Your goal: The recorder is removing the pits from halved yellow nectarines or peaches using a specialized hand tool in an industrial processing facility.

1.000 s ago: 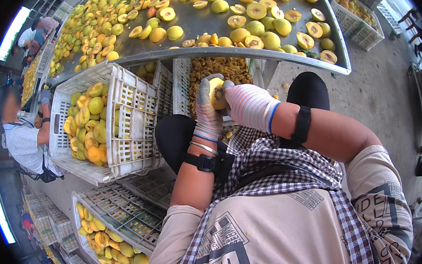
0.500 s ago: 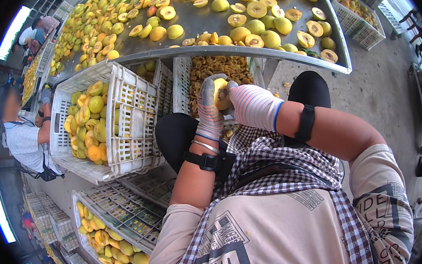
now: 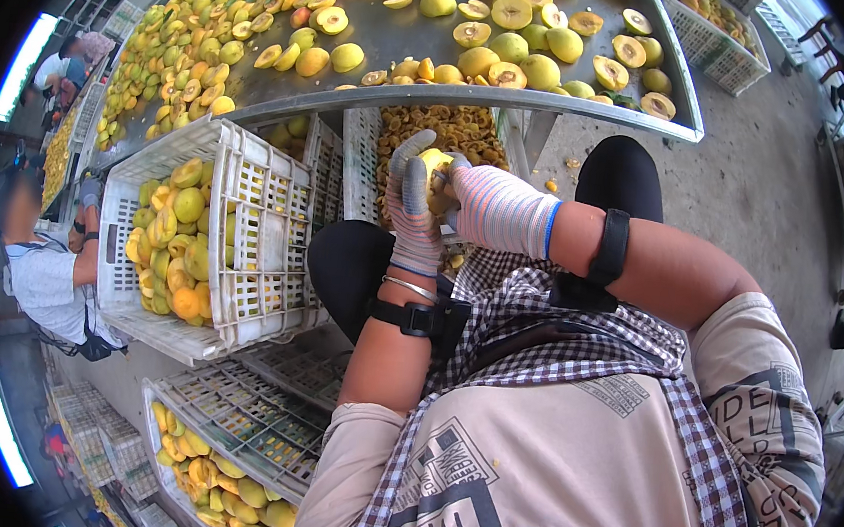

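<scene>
A yellow peach half (image 3: 437,168) is held up by my left hand (image 3: 415,208), whose gloved fingers curl round its left side. Against the fruit's right side presses my right hand (image 3: 499,208), in a striped glove, with the fingers closed. Whatever lies within the right fingers is hidden from view. Both hands are above a white crate (image 3: 360,148) filled with brownish-orange peach scraps (image 3: 434,129). Beyond them, peach halves (image 3: 512,12) and whole-looking peaches lie spread on a metal table (image 3: 402,36).
At my left, a white crate (image 3: 273,190) is tilted, full of yellow peaches. Another peach crate (image 3: 227,427) stands lower, near my left elbow. A co-worker (image 3: 49,276) sits at the far left. More crates (image 3: 716,58) stand past the table's right end.
The peach half has turned and shifted slightly left in my hands. My left fingers have spread upward, and my right hand has rolled a little around the fruit.
</scene>
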A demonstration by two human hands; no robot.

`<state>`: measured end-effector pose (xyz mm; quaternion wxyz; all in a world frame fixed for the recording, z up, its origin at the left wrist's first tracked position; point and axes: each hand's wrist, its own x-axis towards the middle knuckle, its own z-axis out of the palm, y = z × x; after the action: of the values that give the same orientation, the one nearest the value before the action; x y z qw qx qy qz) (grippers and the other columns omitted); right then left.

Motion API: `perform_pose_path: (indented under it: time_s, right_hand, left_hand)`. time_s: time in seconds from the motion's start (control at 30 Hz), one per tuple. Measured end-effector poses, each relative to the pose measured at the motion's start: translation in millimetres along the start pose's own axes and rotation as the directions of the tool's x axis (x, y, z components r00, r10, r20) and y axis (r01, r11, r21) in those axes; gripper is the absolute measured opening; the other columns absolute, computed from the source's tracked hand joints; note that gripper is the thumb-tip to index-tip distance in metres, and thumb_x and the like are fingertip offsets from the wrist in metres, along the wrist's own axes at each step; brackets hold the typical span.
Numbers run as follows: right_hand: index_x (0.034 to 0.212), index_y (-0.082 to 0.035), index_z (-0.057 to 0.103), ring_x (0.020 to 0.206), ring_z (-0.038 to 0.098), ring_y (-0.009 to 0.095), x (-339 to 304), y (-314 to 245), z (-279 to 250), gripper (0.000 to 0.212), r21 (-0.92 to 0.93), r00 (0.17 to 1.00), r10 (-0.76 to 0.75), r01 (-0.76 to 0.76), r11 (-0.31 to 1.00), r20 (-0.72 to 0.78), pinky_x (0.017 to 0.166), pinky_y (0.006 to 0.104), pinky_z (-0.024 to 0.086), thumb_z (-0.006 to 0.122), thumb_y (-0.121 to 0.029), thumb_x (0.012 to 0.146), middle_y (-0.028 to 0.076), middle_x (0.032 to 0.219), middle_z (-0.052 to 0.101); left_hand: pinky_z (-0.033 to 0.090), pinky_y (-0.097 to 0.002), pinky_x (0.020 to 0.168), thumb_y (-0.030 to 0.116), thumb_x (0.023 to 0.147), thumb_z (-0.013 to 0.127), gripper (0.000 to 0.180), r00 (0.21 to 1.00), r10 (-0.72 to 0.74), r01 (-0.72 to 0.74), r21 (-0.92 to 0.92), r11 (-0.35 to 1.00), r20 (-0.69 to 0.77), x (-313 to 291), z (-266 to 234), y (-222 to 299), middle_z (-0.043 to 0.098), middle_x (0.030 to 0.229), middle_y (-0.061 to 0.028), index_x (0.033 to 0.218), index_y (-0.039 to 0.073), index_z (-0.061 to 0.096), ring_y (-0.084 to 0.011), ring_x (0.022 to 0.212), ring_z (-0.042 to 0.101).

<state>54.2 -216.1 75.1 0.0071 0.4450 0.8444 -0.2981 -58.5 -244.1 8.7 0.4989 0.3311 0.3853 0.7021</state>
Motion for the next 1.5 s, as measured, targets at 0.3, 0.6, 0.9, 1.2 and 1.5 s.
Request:
perform_pose_path:
  time_s: [0.3, 0.6, 0.9, 1.2, 1.5]
  right_hand:
    - [0.112, 0.014, 0.042, 0.076, 0.063, 0.036, -1.0, 5.3, 17.3, 0.046, -0.036, 1.0, -0.006, 0.005, 0.999, -0.03, 0.064, 0.0399, 0.051, 0.055, -0.015, 0.08, 0.022, 0.081, 0.061]
    - [0.104, 0.012, 0.047, 0.077, 0.065, 0.034, -2.2, 1.6, 15.5, 0.038, -0.185, 0.998, -0.06, 0.058, 0.981, -0.006, 0.064, 0.0389, 0.052, 0.056, -0.018, 0.082, 0.023, 0.079, 0.063]
    - [0.103, 0.005, 0.055, 0.079, 0.066, 0.032, -7.7, -13.1, -1.2, 0.032, -0.22, 0.998, 0.024, -0.012, 0.976, 0.052, 0.065, 0.0383, 0.053, 0.061, -0.014, 0.078, 0.018, 0.082, 0.066]
    - [0.099, 0.008, 0.055, 0.079, 0.065, 0.032, -10.2, -15.9, -1.1, 0.03, -0.143, 0.997, -0.042, 0.049, 0.989, 0.057, 0.066, 0.0379, 0.052, 0.059, -0.015, 0.08, 0.02, 0.084, 0.065]
    - [0.1, 0.007, 0.054, 0.081, 0.063, 0.031, -8.1, -4.2, -6.7, 0.033, -0.217, 0.983, -0.096, 0.128, 0.968, 0.156, 0.073, 0.0366, 0.048, 0.055, -0.021, 0.082, 0.018, 0.082, 0.063]
  left_hand:
    - [0.051, -0.0313, 0.074, 0.041, 0.089, 0.05, 0.042, 0.976, -0.202, 0.195, -0.095, 0.976, -0.075, 0.7, -0.6, -3.7, 0.061, 0.093, -0.0105, 0.104, 0.002, 0.059, -0.0195, 0.082, 0.06]
    - [0.053, -0.0356, 0.074, 0.042, 0.09, 0.05, 0.045, 0.987, -0.125, 0.117, -0.082, 0.99, -0.099, 4.7, -12.7, -24.4, 0.062, 0.09, -0.0163, 0.108, 0.001, 0.054, -0.0238, 0.08, 0.062]
    - [0.052, -0.0341, 0.075, 0.042, 0.089, 0.052, 0.043, 0.981, -0.167, 0.134, -0.276, 0.952, -0.101, 3.5, -7.7, -21.9, 0.062, 0.091, -0.0137, 0.105, 0.003, 0.056, -0.0217, 0.081, 0.061]
    - [0.053, -0.0341, 0.073, 0.038, 0.09, 0.054, 0.041, 0.968, 0.252, -0.253, 0.071, 0.965, 0.011, -1.7, -3.4, -10.0, 0.064, 0.092, -0.0169, 0.109, 0.001, 0.055, -0.021, 0.08, 0.062]
    - [0.051, -0.0323, 0.077, 0.028, 0.088, 0.057, 0.032, 0.984, 0.123, -0.132, 0.064, 0.989, 0.13, 6.8, -3.0, -4.6, 0.065, 0.09, -0.0123, 0.102, -0.001, 0.06, -0.0197, 0.082, 0.063]
